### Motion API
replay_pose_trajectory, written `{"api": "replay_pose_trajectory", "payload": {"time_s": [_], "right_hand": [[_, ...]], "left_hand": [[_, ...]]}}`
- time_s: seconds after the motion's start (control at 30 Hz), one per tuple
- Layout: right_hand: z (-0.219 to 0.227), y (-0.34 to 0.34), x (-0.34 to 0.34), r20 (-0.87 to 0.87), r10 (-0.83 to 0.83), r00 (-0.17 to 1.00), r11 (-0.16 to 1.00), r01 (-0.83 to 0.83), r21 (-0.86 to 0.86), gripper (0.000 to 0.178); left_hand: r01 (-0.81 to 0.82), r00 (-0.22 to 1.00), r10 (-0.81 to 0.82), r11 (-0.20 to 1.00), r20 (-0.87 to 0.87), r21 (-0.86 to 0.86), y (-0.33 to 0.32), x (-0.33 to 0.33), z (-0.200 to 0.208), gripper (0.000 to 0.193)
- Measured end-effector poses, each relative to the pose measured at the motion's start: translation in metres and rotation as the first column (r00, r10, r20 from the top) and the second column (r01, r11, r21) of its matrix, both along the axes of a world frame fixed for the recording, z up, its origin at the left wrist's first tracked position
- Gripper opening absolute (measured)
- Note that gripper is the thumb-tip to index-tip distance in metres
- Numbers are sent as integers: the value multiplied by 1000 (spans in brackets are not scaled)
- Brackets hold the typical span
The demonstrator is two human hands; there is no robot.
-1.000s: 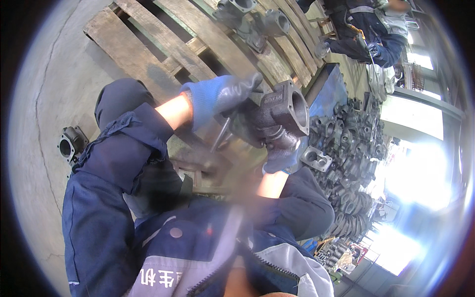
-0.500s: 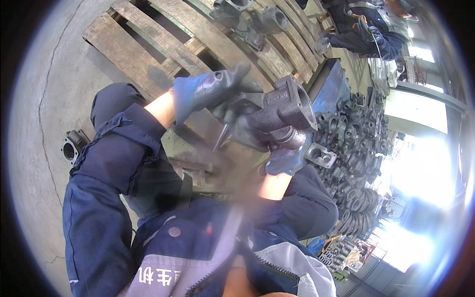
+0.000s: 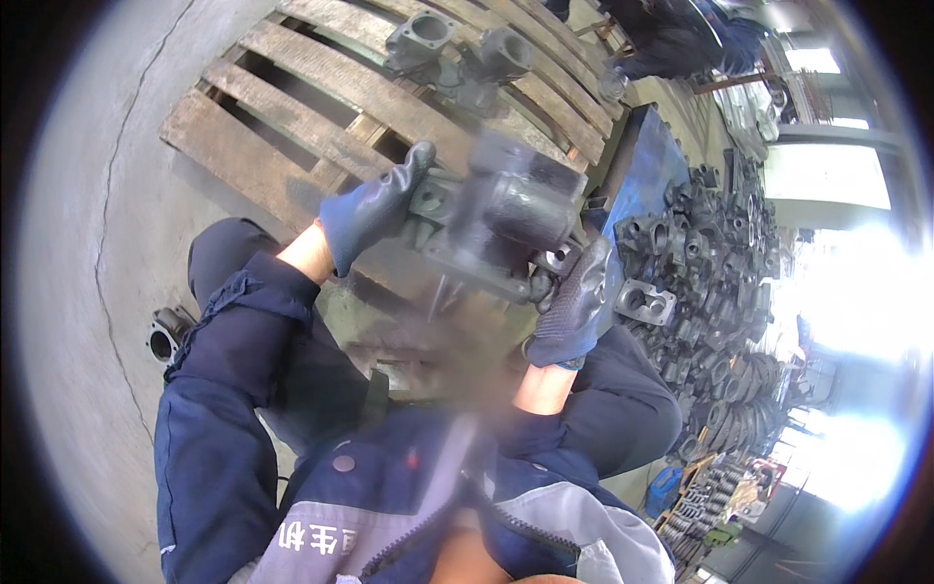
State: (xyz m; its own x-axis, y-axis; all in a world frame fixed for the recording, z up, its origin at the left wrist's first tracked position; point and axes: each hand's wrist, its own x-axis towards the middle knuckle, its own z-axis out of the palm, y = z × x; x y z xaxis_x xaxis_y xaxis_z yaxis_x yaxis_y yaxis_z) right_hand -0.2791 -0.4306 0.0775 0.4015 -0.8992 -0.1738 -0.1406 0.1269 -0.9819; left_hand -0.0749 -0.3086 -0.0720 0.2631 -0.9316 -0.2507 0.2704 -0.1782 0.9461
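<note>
A: What's the biggest thing there?
B: The grey floor [image 3: 63, 234], with a long crack down the left.
A: On it?
B: A wooden pallet [image 3: 341, 88], slats running aslant. Off to the right, a heap [image 3: 696, 253] of dark metal parts, and a blue bin [image 3: 650, 161] standing between pallet and heap.
A: Anything on the pallet?
B: Two joined-looking castings [image 3: 472, 86] near its far side, round openings showing. I can't tell if they touch.
A: And the piece being handled?
B: A dark casting [image 3: 520, 209], raised in front of the person, over the pallet's near edge. It's blurred.
A: The hands?
B: Both in blue gloves with dark palms. The left hand [image 3: 377, 209] grips its left end by a flange, thumb pointing up; the right hand [image 3: 576, 307] is wrapped around its lower right end.
A: Smaller things?
B: A two-holed plate [image 3: 647, 304] just beside the right hand, and a thin rod [image 3: 443, 294] below the casting.
</note>
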Motion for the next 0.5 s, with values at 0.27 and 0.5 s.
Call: {"api": "replay_pose_trajectory", "payload": {"time_s": [0.27, 0.5], "right_hand": [[7, 9, -1, 146, -99, 984, 973, 64, 224, 61], [-10, 12, -7, 82, 101, 991, 994, -104, 30, 52]], "left_hand": [[54, 364, 187, 974, 913, -221, 7, -9, 17, 66], [52, 561, 150, 975, 814, -215, 25, -12, 32, 70]]}}
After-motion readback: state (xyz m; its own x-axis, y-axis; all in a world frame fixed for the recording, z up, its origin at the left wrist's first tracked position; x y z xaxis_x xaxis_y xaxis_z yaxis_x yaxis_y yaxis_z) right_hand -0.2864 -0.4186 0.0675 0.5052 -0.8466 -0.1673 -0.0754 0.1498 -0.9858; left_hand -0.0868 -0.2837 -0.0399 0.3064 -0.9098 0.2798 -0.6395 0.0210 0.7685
